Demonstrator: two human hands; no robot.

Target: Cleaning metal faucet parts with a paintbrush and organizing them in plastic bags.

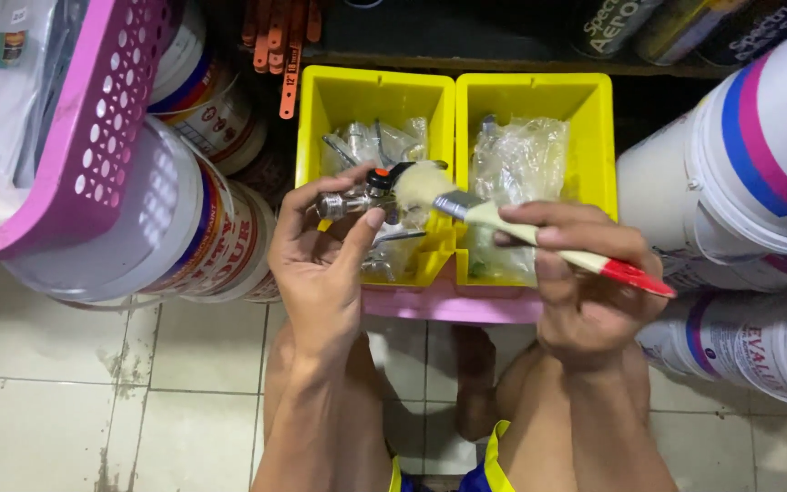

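My left hand (321,264) pinches a small chrome tap valve (357,200) with a dark handle, held over the left yellow bin (316,118). My right hand (585,273) grips a paintbrush (539,239) with a pale wooden handle and a red end. Its pale bristles touch the valve's top. Both yellow bins, left and right (598,128), hold metal fittings in clear plastic bags (516,164). The bins rest on a pink surface (453,305).
White paint buckets stand at the left (193,228) and at the right (758,155). A pink perforated basket (93,137) hangs over the upper left. Orange strips (280,41) hang behind the bins. My knees are below, over a tiled floor (66,401).
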